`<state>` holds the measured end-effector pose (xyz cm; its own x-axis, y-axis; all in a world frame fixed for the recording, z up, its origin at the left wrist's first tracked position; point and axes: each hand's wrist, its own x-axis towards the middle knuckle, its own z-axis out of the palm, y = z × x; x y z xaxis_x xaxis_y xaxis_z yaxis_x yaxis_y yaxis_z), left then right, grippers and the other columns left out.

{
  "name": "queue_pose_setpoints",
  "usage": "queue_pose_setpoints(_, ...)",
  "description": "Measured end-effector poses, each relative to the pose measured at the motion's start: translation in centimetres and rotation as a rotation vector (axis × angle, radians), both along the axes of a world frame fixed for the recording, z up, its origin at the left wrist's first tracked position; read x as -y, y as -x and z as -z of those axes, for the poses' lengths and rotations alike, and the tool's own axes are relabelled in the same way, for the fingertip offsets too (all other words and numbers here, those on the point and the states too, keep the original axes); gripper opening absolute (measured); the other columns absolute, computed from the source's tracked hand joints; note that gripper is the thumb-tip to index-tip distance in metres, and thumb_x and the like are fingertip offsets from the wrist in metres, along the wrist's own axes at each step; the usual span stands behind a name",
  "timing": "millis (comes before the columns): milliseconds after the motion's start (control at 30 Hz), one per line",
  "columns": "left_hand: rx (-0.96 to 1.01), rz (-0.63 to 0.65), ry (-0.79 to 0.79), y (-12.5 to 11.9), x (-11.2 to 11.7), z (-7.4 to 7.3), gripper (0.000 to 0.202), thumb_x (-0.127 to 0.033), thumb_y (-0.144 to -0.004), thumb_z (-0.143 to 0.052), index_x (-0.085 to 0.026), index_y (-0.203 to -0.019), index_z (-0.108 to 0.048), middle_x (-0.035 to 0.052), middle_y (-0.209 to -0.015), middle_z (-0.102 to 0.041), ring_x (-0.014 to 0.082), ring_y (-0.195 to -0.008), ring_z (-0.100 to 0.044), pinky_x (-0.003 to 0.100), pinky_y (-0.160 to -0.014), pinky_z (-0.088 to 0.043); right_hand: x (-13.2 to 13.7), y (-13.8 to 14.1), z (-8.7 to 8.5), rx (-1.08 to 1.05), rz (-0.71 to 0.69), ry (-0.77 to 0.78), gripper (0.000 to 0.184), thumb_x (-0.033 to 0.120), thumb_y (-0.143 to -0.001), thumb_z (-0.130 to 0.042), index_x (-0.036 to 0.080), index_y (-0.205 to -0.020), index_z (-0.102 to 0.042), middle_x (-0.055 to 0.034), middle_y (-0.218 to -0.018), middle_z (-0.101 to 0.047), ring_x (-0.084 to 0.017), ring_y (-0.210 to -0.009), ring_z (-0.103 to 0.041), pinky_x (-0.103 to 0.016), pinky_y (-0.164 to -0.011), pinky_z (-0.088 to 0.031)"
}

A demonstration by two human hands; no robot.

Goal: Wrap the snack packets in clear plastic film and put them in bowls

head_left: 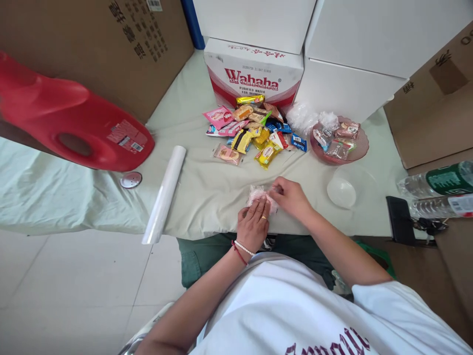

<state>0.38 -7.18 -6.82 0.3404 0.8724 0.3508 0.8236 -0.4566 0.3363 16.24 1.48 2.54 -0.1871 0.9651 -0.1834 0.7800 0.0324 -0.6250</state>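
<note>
My left hand (253,224) lies flat with fingers together, pressing on a small pink snack wrapped in clear film (257,195) on the pale cloth-covered table (207,192). My right hand (290,195) pinches the film at the right edge of the same packet. A pile of several coloured snack packets (251,133) lies farther back. A pink glass plate (354,150) with wrapped snacks sits to the right of the pile.
A roll of clear film (165,193) lies to the left, overhanging the table edge. A red jug (70,123) and a round metal lid (130,180) are far left. A Wahaha box (254,74), white boxes, a clear bowl (342,191) and bottles (439,190) stand around.
</note>
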Motion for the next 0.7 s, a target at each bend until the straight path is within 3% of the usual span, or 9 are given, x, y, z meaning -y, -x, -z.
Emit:
queue_pose_setpoints(100,-0.003,-0.012,-0.004,-0.2,-0.1,0.0,0.032,-0.011,-0.093,-0.055,-0.02,-0.117,-0.074,0.0135,-0.127,-0.076,0.03,-0.134,-0.06,0.05,-0.106,-0.041,-1.6,4.6,0.1,0.339,-0.167,0.005,0.013,0.022,-0.097,-0.054,0.018,-0.105,-0.063,-0.0096,-0.097,-0.074,-0.021,-0.089,-0.07,-0.027,-0.074,-0.048)
queue_pose_setpoints(200,0.034,-0.011,0.007,0.1,0.1,-0.5,0.023,-0.008,-0.089,-0.059,-0.019,-0.1,-0.075,0.0145,-0.11,-0.078,0.0308,-0.125,-0.063,0.051,-0.105,-0.046,-1.2,7.5,0.5,0.521,-0.252,-0.028,0.025,0.027,-0.105,-0.044,0.015,-0.12,-0.059,-0.0175,-0.114,-0.071,-0.026,-0.098,-0.073,-0.033,-0.078,-0.052)
queue_pose_setpoints(300,0.123,0.026,0.009,1.2,0.9,-0.9,0.031,-0.008,-0.088,-0.058,-0.017,-0.113,-0.073,0.0168,-0.119,-0.075,0.0318,-0.13,-0.059,0.053,-0.108,-0.048,0.2,8.1,0.6,0.52,-0.233,-0.037,0.042,0.048,-0.109,-0.035,0.015,-0.124,-0.057,-0.0178,-0.118,-0.068,-0.028,-0.098,-0.073,-0.038,-0.08,-0.056)
queue_pose_setpoints(433,0.242,0.067,-0.066,3.6,2.7,-0.7,0.042,-0.007,-0.089,-0.053,-0.022,-0.125,-0.069,0.0122,-0.127,-0.074,0.0295,-0.133,-0.059,0.056,-0.114,-0.047,1.4,7.8,0.5,0.521,-0.239,-0.086,0.061,0.068,-0.103,-0.038,0.014,-0.125,-0.056,-0.0188,-0.121,-0.064,-0.029,-0.102,-0.069,-0.039,-0.083,-0.056)
queue_pose_setpoints(533,0.289,0.043,-0.149,5.5,3.1,-0.6,0.037,-0.005,-0.088,-0.055,-0.024,-0.116,-0.07,0.0092,-0.12,-0.077,0.0273,-0.125,-0.065,0.054,-0.112,-0.05,1.5,7.7,0.7,0.532,-0.272,-0.11,0.053,0.061,-0.103,-0.047,0.013,-0.125,-0.055,-0.0193,-0.121,-0.063,-0.03,-0.104,-0.066,-0.039,-0.081,-0.055)
queue_pose_setpoints(600,0.295,-0.008,-0.186,6.6,2.5,-0.9,0.032,-0.004,-0.087,-0.058,-0.025,-0.108,-0.07,0.0079,-0.116,-0.078,0.0279,-0.124,-0.066,0.054,-0.109,-0.052,1.7,7.8,0.7,0.531,-0.285,-0.115,0.04,0.048,-0.103,-0.054,0.014,-0.124,-0.055,-0.0187,-0.121,-0.062,-0.03,-0.103,-0.065,-0.039,-0.078,-0.055)
queue_pose_setpoints(700,0.316,-0.106,-0.237,7.4,0.7,-1.4,0.027,-0.004,-0.086,-0.059,-0.025,-0.101,-0.069,0.0081,-0.113,-0.078,0.0293,-0.125,-0.066,0.055,-0.105,-0.054,2.5,7.7,0.7,0.54,-0.288,-0.139,0.023,0.024,-0.103,-0.048,0.014,-0.12,-0.057,-0.0175,-0.117,-0.063,-0.03,-0.103,-0.063,-0.04,-0.078,-0.055)
